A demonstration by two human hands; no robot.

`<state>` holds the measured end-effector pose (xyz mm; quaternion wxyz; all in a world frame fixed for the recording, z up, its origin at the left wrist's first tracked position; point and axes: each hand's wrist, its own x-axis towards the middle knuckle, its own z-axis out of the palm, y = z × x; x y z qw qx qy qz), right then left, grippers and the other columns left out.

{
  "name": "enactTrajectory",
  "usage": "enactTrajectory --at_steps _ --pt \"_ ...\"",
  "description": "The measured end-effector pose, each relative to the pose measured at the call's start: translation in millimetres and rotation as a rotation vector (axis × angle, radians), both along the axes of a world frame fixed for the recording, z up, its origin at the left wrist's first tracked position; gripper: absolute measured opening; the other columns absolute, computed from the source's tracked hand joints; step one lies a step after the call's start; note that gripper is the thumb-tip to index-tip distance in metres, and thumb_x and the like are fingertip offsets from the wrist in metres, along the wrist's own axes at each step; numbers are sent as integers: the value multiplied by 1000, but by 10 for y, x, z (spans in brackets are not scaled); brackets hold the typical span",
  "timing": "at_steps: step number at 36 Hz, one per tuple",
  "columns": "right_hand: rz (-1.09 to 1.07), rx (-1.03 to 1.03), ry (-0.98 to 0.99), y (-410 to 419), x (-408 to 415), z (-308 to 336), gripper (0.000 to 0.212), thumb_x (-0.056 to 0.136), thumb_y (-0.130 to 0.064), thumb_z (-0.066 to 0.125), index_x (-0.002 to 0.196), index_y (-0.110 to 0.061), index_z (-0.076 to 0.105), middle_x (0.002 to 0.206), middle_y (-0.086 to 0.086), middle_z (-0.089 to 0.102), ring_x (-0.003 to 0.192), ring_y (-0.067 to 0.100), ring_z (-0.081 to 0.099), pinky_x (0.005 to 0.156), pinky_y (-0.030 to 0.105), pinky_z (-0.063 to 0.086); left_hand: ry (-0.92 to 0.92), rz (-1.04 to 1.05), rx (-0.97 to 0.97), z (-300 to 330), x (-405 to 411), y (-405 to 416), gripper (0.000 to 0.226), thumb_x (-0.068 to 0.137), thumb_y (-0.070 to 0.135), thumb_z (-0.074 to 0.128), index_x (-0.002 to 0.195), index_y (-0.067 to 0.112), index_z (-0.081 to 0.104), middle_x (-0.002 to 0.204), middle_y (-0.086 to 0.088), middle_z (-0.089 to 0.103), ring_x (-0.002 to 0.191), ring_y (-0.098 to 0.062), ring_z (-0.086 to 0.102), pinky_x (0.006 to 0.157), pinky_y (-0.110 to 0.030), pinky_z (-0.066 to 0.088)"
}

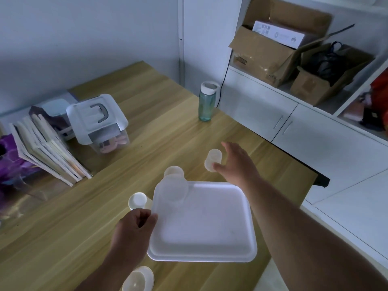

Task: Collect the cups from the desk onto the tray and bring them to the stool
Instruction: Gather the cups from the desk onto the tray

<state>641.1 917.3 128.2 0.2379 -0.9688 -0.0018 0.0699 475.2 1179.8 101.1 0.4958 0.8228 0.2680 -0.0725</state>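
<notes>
Cup [212, 160] — between right hand's [237, 164] spread fingers, beyond tray [210, 238].

View: single head-worn wide-angle camera | Facing: forward and steeply down over a wooden desk [63, 238] | Range: close, both forearms entering from 6 o'clock, white tray [210, 244] near centre | Edges: wall at 12 o'clock, cabinet [315, 131] at 2 o'clock, lines bowed by the lens | Overlap: no second view
</notes>
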Motion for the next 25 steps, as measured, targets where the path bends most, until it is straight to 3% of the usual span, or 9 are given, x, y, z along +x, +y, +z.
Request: enactTrajectory --at_steps 9,15,21,25 --pt "108 -199 132 95 484 -443 83 93 -43 71 161 -31 26 165 3 33 142 36 45 113 46 43 -9 59 40 -137 130 78 17 93 24 75 77 27 79 75 6 79 75 -25 74 72 -45 59" --pt "127 -259 179 80 597 -564 77 96 -37 69 162 -35 28 157 5 42 137 33 51 108 43 46 3 71 11 -165 142 111 15 94 24 75 80 24 80 75 2 80 77 -28 76 75 -48 60" --pt "91 -272 111 119 558 -562 62 92 -32 74 145 -20 43 140 12 53 120 37 64 92 43 55 -1 64 1 -146 136 131 13 95 24 74 84 25 80 74 6 81 76 -23 77 75 -47 62" --pt "-8 -199 -10 93 447 -349 63 83 -36 80 128 -7 46 126 15 60 116 40 62 86 43 53 -13 60 13 -132 88 126 14 94 25 75 81 25 79 71 8 79 73 -24 75 73 -46 61"
